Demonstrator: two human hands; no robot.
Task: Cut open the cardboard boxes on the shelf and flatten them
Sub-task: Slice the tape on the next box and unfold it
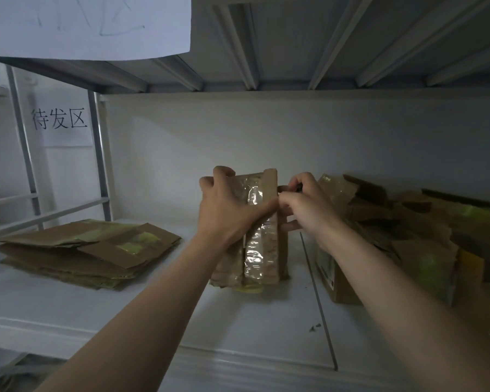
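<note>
A small brown cardboard box (259, 250) wrapped in shiny clear tape stands on end in the middle of the white shelf (159, 312). My left hand (227, 206) grips its upper left side, fingers curled over the top edge. My right hand (306, 205) is closed at the box's upper right edge, pinching there around a small dark object that I cannot identify. A stack of flattened boxes (85, 250) lies at the left. A heap of unflattened boxes (402, 236) fills the right.
The upper shelf's metal underside (323, 46) hangs low overhead. A shelf upright (99, 154) stands at the left, with a paper sign (60, 120) behind it. Another paper sheet (88, 24) hangs top left. Small scraps (314, 327) lie near the shelf's front edge.
</note>
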